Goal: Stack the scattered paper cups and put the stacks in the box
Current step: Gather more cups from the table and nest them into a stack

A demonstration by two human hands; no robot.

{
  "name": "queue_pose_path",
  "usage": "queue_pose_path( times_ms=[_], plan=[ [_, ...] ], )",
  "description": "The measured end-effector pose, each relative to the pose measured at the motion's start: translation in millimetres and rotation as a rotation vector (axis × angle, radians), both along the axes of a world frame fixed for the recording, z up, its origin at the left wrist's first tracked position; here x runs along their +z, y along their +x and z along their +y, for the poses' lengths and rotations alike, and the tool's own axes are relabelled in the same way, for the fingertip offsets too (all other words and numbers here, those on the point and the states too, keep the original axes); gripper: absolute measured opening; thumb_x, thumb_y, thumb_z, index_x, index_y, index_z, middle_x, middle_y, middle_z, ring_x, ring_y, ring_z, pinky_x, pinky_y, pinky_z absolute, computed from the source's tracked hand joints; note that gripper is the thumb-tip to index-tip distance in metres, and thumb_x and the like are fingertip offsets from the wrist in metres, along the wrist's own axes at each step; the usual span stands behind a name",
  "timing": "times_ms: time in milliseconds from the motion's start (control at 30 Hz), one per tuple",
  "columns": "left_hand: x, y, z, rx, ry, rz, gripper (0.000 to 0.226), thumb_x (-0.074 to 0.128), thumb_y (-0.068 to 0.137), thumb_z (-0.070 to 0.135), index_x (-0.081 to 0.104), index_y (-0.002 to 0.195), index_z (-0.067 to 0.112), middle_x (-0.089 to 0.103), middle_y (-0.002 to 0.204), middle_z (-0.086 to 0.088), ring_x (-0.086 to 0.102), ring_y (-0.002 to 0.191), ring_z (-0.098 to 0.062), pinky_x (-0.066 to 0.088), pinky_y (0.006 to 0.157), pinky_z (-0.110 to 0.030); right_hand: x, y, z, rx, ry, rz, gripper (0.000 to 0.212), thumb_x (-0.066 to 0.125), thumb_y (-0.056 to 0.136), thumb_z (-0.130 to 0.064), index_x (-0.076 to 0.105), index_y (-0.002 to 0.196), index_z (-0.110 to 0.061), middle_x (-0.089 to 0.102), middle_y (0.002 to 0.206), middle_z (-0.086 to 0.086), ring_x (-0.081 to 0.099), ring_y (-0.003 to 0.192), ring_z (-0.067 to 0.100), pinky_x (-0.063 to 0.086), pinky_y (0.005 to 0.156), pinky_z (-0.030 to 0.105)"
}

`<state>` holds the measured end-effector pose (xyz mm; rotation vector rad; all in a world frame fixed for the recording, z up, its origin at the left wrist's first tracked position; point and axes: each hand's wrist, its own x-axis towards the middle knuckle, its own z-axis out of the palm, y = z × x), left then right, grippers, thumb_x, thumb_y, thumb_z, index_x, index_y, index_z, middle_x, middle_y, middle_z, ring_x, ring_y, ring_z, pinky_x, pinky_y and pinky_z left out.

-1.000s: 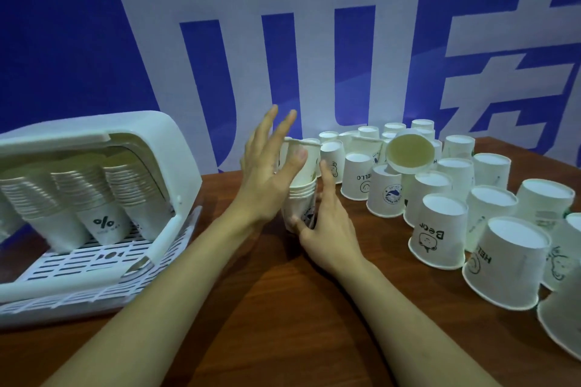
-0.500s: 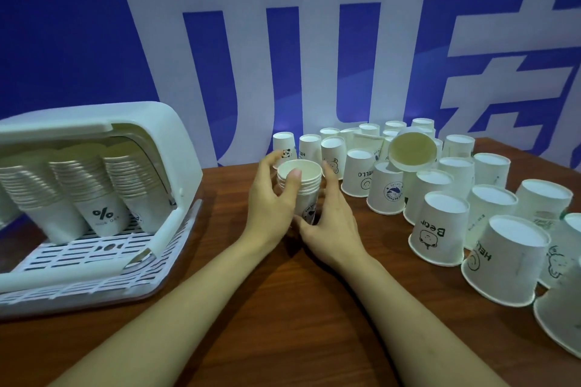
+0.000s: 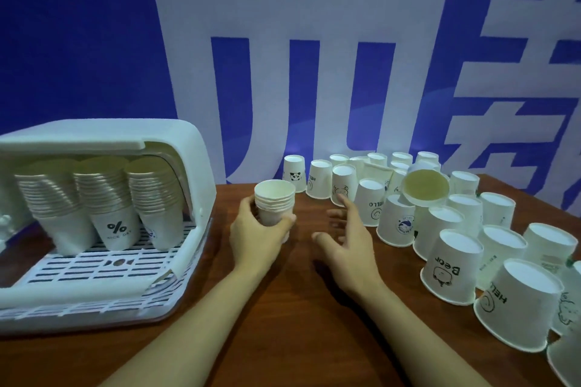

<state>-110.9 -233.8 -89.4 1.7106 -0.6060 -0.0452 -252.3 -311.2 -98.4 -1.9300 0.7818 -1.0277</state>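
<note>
Far left on the desk (image 3: 283,308) there's the white box (image 3: 188,148) with its lid flipped up, and three tall stacks (image 3: 107,195) of cups stand side by side on its slotted floor, the middle one with a % logo. Just right of the box, the left hand (image 3: 254,229) is wrapped around a short upright stack (image 3: 274,203) with about six rims showing, mouth up. Next over, the right hand (image 3: 342,239) hovers with fingers spread wide, holding nothing, fingertips near the closest loose cups. The rest of the right side is a crowd of upside-down cups (image 3: 452,264), roughly two dozen, and one tipped cup (image 3: 426,187) lies on its side showing its inside.
</note>
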Motion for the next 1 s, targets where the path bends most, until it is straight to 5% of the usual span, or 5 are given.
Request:
queue_pose_path(
  times_ms=[167,533,700,833,1000],
  plan=[
    [-2.3,10.5,-4.5,0.108,-0.002,0.134,0.073,0.096,0.069,0.027,0.059,0.132,0.022,0.07,0.125,0.001,0.065,0.111,-0.021,0.051,0.093,-0.035,40.0,48.8,-38.6,-0.139,-0.37,0.156,0.044,0.061,0.084,-0.024,0.058,0.126,-0.013,0.063,0.121,0.003,0.058,0.114,0.025,0.047,0.098,0.042],
    [-12.1,22.2,-8.8,0.097,-0.081,0.194,0.065,0.095,0.068,0.022,0.055,0.118,0.034,0.062,0.107,0.015,0.06,0.101,-0.013,0.05,0.09,-0.029,59.4,195.5,-146.7,-0.288,-0.676,0.92,0.062,0.064,0.089,-0.058,0.043,0.131,-0.017,0.069,0.115,0.008,0.051,0.114,0.031,0.039,0.091,0.04],
    [-10.6,21.9,-9.5,0.097,-0.037,0.176,0.069,0.095,0.066,0.03,0.046,0.112,0.044,0.059,0.108,0.017,0.059,0.104,-0.013,0.051,0.107,-0.045,55.3,194.8,-151.5,-0.301,-0.743,0.761,0.083,0.07,0.082,-0.06,0.039,0.148,-0.022,0.06,0.124,0.008,0.048,0.114,0.029,0.042,0.094,0.038],
    [-9.4,20.7,-8.7,0.099,-0.023,0.173,0.068,0.095,0.065,0.032,0.047,0.112,0.045,0.06,0.11,0.019,0.062,0.107,-0.014,0.051,0.108,-0.049,76.5,171.8,-128.7,-0.262,-0.651,0.361,0.061,0.076,0.079,-0.038,0.055,0.133,-0.019,0.051,0.116,0.009,0.05,0.11,0.029,0.049,0.084,0.037],
    [-5.2,17.6,-7.0,0.087,0.002,0.164,0.067,0.094,0.066,0.033,0.045,0.11,0.044,0.059,0.105,0.018,0.057,0.099,-0.011,0.05,0.107,-0.049,89.2,124.0,-82.7,-0.212,-0.128,-0.18,0.059,0.085,0.072,-0.024,0.042,0.113,-0.02,0.065,0.102,0.001,0.068,0.087,0.02,0.053,0.065,0.031]
  ],
)
